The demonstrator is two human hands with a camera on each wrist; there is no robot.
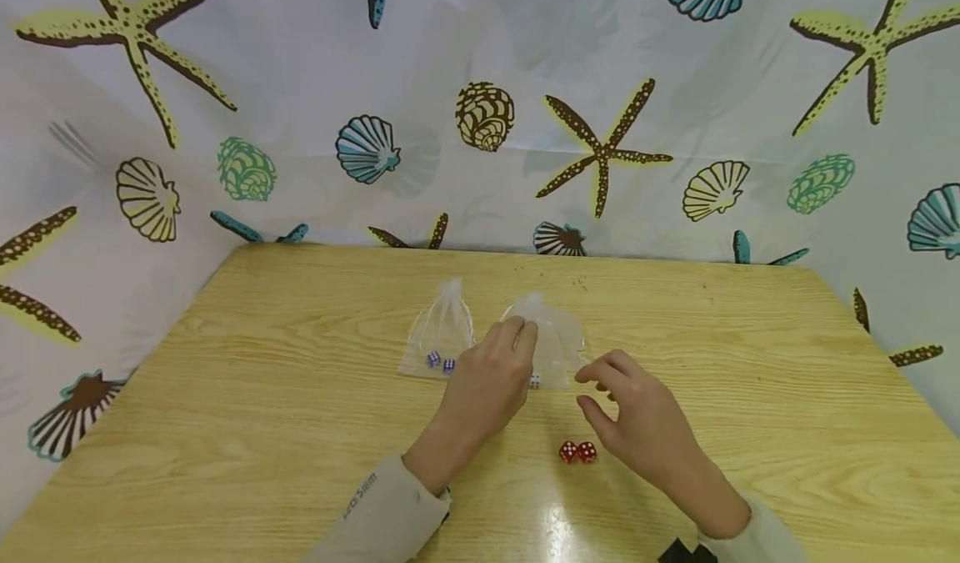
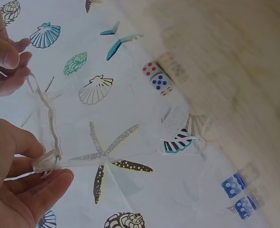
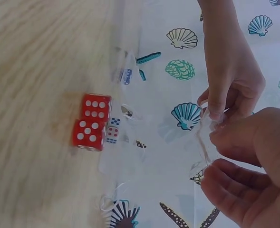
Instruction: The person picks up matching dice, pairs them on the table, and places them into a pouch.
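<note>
My left hand (image 1: 491,371) pinches the mouth of a sheer white drawstring bag (image 1: 558,346), as the left wrist view shows (image 2: 47,164). White dice (image 2: 156,78) with coloured pips lie in the bottom of this bag. To its right, my right hand (image 1: 637,413) has thumb and fingers apart, its fingertips close to the bag's edge and cord; whether they touch is unclear. Two red dice (image 1: 577,452) sit side by side on the table, nearer than the bag. A second sheer bag (image 1: 442,321), holding blue dice (image 1: 441,362), lies to the left, partly behind my left hand.
The light wooden table (image 1: 262,413) reaches back to a white cloth (image 1: 300,71) printed with shells and starfish. That cloth also hangs along both sides. A dark object (image 1: 686,551) shows at the bottom edge beside the right sleeve.
</note>
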